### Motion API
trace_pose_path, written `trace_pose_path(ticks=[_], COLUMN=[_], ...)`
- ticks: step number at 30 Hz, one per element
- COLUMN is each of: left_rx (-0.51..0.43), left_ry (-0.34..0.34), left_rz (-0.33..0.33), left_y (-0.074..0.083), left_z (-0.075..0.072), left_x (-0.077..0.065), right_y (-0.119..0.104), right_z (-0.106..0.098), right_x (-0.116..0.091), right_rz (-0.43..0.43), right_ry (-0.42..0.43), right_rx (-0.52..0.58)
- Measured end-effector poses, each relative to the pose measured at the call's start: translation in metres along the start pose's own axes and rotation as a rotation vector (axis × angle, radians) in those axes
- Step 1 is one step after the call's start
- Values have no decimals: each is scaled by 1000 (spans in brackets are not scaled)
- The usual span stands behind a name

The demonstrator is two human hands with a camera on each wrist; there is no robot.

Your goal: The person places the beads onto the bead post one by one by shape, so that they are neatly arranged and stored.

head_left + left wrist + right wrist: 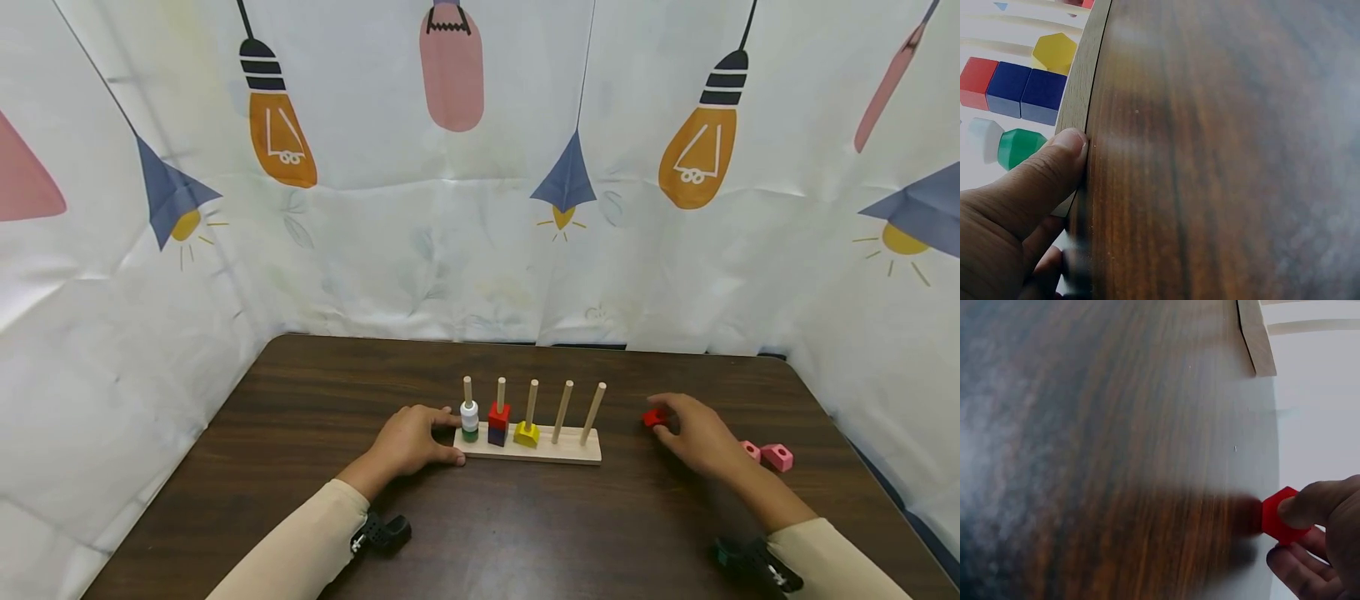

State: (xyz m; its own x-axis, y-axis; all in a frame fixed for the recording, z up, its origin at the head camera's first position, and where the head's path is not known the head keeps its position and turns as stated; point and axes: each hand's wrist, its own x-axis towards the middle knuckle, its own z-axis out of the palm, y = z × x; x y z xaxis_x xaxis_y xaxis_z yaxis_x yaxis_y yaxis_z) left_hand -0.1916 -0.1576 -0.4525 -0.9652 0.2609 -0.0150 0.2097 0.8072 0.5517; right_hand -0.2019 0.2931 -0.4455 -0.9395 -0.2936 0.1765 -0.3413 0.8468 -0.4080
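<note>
A wooden peg board (558, 452) with several upright pegs lies mid-table. My left hand (411, 437) grips its left end, thumb along the front edge. White beads and a green bead (1019, 149) fill the leftmost peg; the second peg carries red over two dark blue blocks (1043, 97). On the middle peg is a yellow block (527, 435), and the two right pegs are bare. Right of the board, my right hand (697, 437) pinches a small red block (1274, 520), six-sided in the right wrist view, between thumb and fingers, close over the table.
Pink blocks (777, 457) lie on the dark wooden table (345, 367) beyond the right wrist, one partly hidden by it. A white curtain (360, 250) printed with lamps hangs around the table's back and sides.
</note>
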Motion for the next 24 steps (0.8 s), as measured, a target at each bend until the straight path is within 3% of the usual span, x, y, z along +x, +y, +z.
trace_pose_path(ticks=[13, 24], left_rx=[3, 2], left_ry=[3, 10], left_rz=[6, 15], left_y=[0, 0], left_z=[0, 0], left_x=[1, 0], right_y=[-14, -46], right_z=[3, -19], right_x=[10, 14], right_rz=[-26, -43], right_ry=[-27, -16], right_rx=[79, 88])
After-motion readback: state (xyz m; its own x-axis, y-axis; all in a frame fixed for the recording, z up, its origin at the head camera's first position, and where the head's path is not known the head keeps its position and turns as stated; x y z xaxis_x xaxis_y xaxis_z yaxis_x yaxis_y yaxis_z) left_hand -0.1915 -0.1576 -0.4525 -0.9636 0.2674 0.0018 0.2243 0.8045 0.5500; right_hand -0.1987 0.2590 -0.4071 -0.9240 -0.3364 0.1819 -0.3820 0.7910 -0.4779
